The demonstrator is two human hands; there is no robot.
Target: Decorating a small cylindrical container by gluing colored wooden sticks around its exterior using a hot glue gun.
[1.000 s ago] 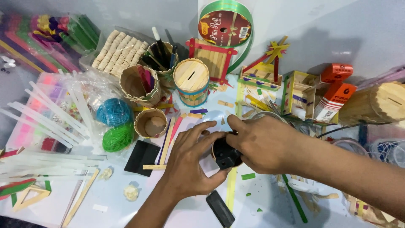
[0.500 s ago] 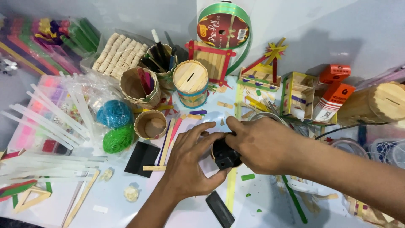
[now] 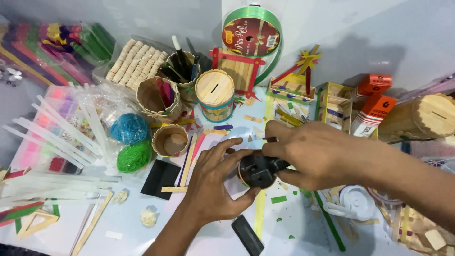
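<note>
Both hands hold 1 small round black thing (image 3: 258, 169) above the craft table (image 3: 128, 223). The left hand (image 3: 213, 182) cups its side, and the right hand (image 3: 308, 154) pinches its top. It looks light and hard, best gripped around its rim.

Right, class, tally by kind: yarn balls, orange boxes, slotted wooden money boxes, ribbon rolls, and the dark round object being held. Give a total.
Yarn balls: 2
Orange boxes: 2
Slotted money boxes: 2
Ribbon rolls: 1
Dark round object: 1
Total: 8
</note>
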